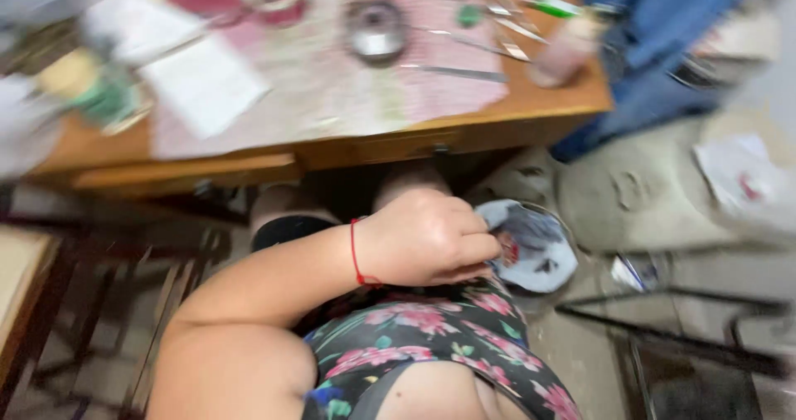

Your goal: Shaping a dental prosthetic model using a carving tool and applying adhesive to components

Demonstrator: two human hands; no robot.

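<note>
Item: we are curling our left hand (427,237), red thread (356,252) at the wrist, into a fist over our lap, fingertips touching crumpled paper in a round bin (531,250) beside the wooden desk (514,113); whether it is gripping anything, we cannot tell.

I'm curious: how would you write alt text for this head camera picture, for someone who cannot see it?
Blurred view looking down: a closed hand with a red string bracelet at the wrist rests over a floral garment, beside a small bin holding crumpled paper. Above is a wooden desk with a small metal bowl, papers and metal tools.
</note>
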